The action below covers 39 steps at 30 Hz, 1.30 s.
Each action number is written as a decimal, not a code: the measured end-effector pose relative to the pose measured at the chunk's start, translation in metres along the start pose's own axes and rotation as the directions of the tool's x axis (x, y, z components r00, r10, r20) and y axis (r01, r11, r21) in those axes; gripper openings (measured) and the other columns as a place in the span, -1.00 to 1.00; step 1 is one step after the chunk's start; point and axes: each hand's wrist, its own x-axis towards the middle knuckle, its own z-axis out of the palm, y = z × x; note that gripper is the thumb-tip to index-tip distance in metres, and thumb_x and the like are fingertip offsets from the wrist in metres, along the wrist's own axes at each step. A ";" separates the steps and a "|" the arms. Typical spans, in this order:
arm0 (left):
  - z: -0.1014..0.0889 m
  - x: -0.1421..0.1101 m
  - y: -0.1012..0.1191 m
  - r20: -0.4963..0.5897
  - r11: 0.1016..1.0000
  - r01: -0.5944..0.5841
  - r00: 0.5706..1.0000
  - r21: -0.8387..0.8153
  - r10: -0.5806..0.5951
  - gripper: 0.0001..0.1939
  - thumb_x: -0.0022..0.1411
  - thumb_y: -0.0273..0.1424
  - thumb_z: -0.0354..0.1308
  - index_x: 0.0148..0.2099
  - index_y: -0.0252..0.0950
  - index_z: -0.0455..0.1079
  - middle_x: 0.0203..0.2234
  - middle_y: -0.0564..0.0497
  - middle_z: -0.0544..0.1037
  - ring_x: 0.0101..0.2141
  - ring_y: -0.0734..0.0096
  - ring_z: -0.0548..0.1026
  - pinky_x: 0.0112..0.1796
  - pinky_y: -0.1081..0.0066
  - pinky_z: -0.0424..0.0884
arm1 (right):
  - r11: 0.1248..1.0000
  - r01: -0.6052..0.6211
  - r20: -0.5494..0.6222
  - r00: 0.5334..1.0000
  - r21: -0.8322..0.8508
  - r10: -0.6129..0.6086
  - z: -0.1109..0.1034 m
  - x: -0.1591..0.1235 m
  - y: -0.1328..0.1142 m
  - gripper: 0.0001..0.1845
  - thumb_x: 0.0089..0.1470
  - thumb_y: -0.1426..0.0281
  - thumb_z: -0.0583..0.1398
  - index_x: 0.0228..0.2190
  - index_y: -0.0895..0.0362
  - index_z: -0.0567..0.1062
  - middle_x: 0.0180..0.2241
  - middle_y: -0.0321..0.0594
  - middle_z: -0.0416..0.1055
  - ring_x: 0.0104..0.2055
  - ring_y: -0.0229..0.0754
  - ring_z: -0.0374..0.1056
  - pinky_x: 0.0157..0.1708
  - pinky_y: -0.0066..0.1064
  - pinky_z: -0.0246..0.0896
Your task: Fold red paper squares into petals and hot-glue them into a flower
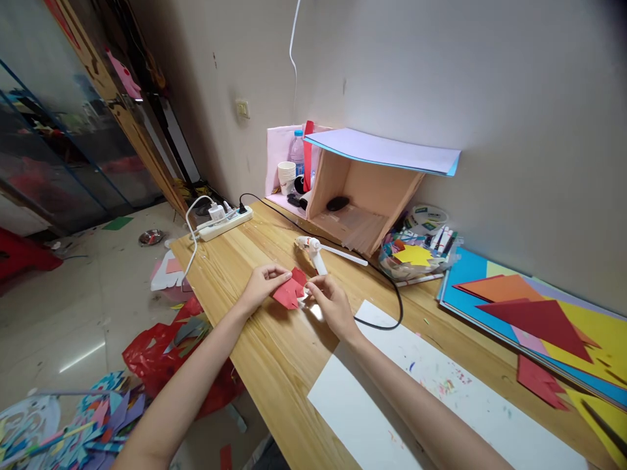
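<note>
Over the wooden table, my left hand (267, 287) pinches a piece of red folded paper (290, 292) by its upper left side. The paper has cut notches and pointed flaps along its lower right edge. My right hand (333, 305) has its thumb and forefinger closed at the paper's right edge. A small pale patch shows just below those fingertips, too small to name. Right behind the hands stands a white glue gun (318, 260), with a white glue stick sticking out of its back.
White paper (353, 391) with colour marks lies under my right forearm. A black cord (399, 303) loops across the wooden table (264, 365). Behind are a power strip (225, 224), a cardboard box (367, 196) and a tub of markers (416, 261). Coloured paper sheets (548, 313) lie at right.
</note>
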 end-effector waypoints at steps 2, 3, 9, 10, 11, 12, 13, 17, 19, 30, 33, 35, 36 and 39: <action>0.002 -0.001 0.000 0.026 1.000 0.012 1.000 0.011 -0.012 -0.72 -0.09 -0.22 0.24 -0.41 -0.35 0.43 -0.52 0.00 0.53 -0.50 0.46 0.44 -0.45 0.51 0.32 | 0.996 -0.030 0.016 0.999 0.082 0.028 0.000 0.002 0.003 -0.71 0.01 0.16 0.10 -0.39 0.15 0.34 -0.45 -0.22 0.37 -0.40 -0.22 0.33 -0.35 -0.35 0.27; 0.002 -0.001 0.000 0.034 1.000 0.020 0.999 0.015 -0.020 -0.72 -0.10 -0.22 0.25 -0.41 -0.36 0.43 -0.51 -0.01 0.53 -0.49 0.45 0.45 -0.44 0.50 0.33 | 0.993 -0.039 0.014 0.999 0.108 0.038 0.000 0.003 0.004 -0.70 -0.01 0.15 0.12 -0.40 0.16 0.35 -0.45 -0.22 0.38 -0.41 -0.23 0.33 -0.35 -0.35 0.28; 0.006 -0.002 0.002 0.068 0.997 0.076 0.995 0.016 -0.077 -0.63 -0.07 -0.14 0.21 -0.33 -0.36 0.43 -0.49 -0.02 0.53 -0.49 0.46 0.46 -0.46 0.53 0.34 | 0.982 -0.067 -0.029 0.997 0.175 0.073 0.000 0.003 0.008 -0.68 -0.08 0.15 0.18 -0.45 0.17 0.36 -0.48 -0.24 0.38 -0.43 -0.24 0.34 -0.36 -0.35 0.30; 0.007 -0.002 0.002 0.094 0.995 0.101 0.991 0.001 -0.101 -0.61 -0.06 -0.11 0.19 -0.31 -0.35 0.43 -0.47 -0.03 0.53 -0.49 0.46 0.46 -0.46 0.53 0.35 | 0.983 -0.067 -0.050 0.996 0.172 0.076 -0.001 0.003 0.008 -0.69 -0.07 0.16 0.18 -0.45 0.17 0.35 -0.48 -0.24 0.37 -0.42 -0.24 0.34 -0.35 -0.35 0.30; 0.007 -0.002 0.002 0.126 0.991 0.129 0.984 -0.018 -0.126 -0.58 -0.04 -0.08 0.16 -0.29 -0.35 0.43 -0.45 -0.04 0.54 -0.49 0.46 0.47 -0.46 0.52 0.37 | 0.985 -0.065 -0.078 0.994 0.163 0.078 -0.001 0.003 0.008 -0.70 -0.07 0.16 0.17 -0.45 0.17 0.34 -0.47 -0.24 0.37 -0.42 -0.24 0.34 -0.35 -0.34 0.31; 0.007 -0.002 0.002 0.166 0.986 0.161 0.974 -0.034 -0.153 -0.56 -0.03 -0.06 0.15 -0.28 -0.35 0.43 -0.43 -0.06 0.55 -0.48 0.44 0.49 -0.45 0.51 0.39 | 0.987 -0.063 -0.106 0.991 0.148 0.079 -0.002 0.002 0.008 -0.70 -0.06 0.17 0.17 -0.45 0.17 0.34 -0.47 -0.23 0.37 -0.42 -0.23 0.34 -0.35 -0.34 0.31; 0.006 -0.002 0.001 0.213 0.980 0.193 0.960 -0.043 -0.180 -0.56 -0.03 -0.06 0.14 -0.28 -0.35 0.43 -0.42 -0.08 0.55 -0.47 0.42 0.50 -0.43 0.49 0.40 | 0.989 -0.061 -0.132 0.988 0.133 0.079 -0.003 0.002 0.008 -0.71 -0.05 0.17 0.16 -0.45 0.16 0.33 -0.46 -0.23 0.37 -0.42 -0.23 0.35 -0.36 -0.33 0.32; 0.003 -0.005 0.000 0.374 0.962 0.274 0.892 0.001 -0.255 -0.62 -0.03 -0.18 0.21 -0.24 -0.37 0.44 -0.39 -0.16 0.56 -0.40 0.34 0.53 -0.33 0.43 0.43 | 0.995 -0.041 -0.196 0.979 0.086 0.057 -0.005 0.001 0.008 -0.72 -0.02 0.16 0.12 -0.44 0.14 0.32 -0.42 -0.20 0.37 -0.41 -0.21 0.36 -0.36 -0.31 0.34; 0.001 -0.006 -0.001 0.390 0.958 0.286 0.881 0.009 -0.267 -0.63 -0.04 -0.21 0.23 -0.23 -0.38 0.44 -0.38 -0.18 0.57 -0.39 0.34 0.53 -0.34 0.43 0.44 | 0.999 -0.019 -0.207 0.978 0.041 0.027 -0.006 0.000 0.006 -0.74 -0.01 0.18 0.11 -0.43 0.14 0.33 -0.42 -0.20 0.37 -0.41 -0.20 0.37 -0.34 -0.30 0.34; 0.001 -0.004 -0.001 0.362 0.966 0.260 0.902 -0.016 -0.236 -0.66 -0.05 -0.23 0.24 -0.28 -0.39 0.46 -0.40 -0.19 0.57 -0.42 0.36 0.53 -0.33 0.42 0.44 | 0.919 0.207 -0.160 0.949 -0.336 -0.273 -0.011 -0.001 -0.001 -0.85 0.05 0.36 0.05 -0.35 0.11 0.40 -0.36 -0.20 0.42 -0.32 -0.21 0.36 -0.26 -0.36 0.28; 0.000 -0.004 -0.003 0.370 0.967 0.254 0.901 -0.019 -0.229 -0.65 -0.04 -0.23 0.24 -0.26 -0.39 0.46 -0.39 -0.20 0.57 -0.42 0.36 0.53 -0.32 0.42 0.44 | 0.853 0.252 -0.102 0.938 -0.458 -0.331 -0.013 -0.001 0.002 -0.80 0.07 0.36 0.04 -0.29 0.09 0.42 -0.32 -0.18 0.43 -0.25 -0.16 0.35 -0.21 -0.32 0.24; 0.000 -0.004 -0.003 0.374 0.967 0.253 0.899 -0.025 -0.226 -0.67 -0.04 -0.25 0.24 -0.26 -0.39 0.45 -0.40 -0.18 0.57 -0.42 0.38 0.53 -0.33 0.43 0.44 | 0.777 0.294 -0.051 0.922 -0.556 -0.385 -0.014 -0.001 0.003 -0.78 0.08 0.36 0.04 -0.27 0.08 0.44 -0.28 -0.16 0.43 -0.21 -0.14 0.33 -0.19 -0.31 0.20; 0.000 -0.004 -0.003 0.377 0.967 0.255 0.898 -0.027 -0.226 -0.69 -0.03 -0.26 0.24 -0.27 -0.39 0.45 -0.40 -0.17 0.57 -0.43 0.39 0.53 -0.33 0.45 0.43 | 0.738 0.312 -0.026 0.913 -0.598 -0.407 -0.014 -0.001 0.004 -0.78 0.08 0.37 0.04 -0.26 0.08 0.45 -0.27 -0.15 0.44 -0.20 -0.13 0.33 -0.19 -0.32 0.19; 0.000 -0.004 -0.003 0.383 0.966 0.257 0.895 -0.023 -0.229 -0.71 -0.02 -0.28 0.24 -0.28 -0.38 0.44 -0.41 -0.14 0.57 -0.43 0.42 0.52 -0.34 0.47 0.43 | 0.641 0.343 0.042 0.899 -0.687 -0.436 -0.013 -0.001 0.006 -0.74 0.11 0.39 0.01 -0.24 0.07 0.47 -0.22 -0.15 0.45 -0.20 -0.13 0.34 -0.23 -0.35 0.17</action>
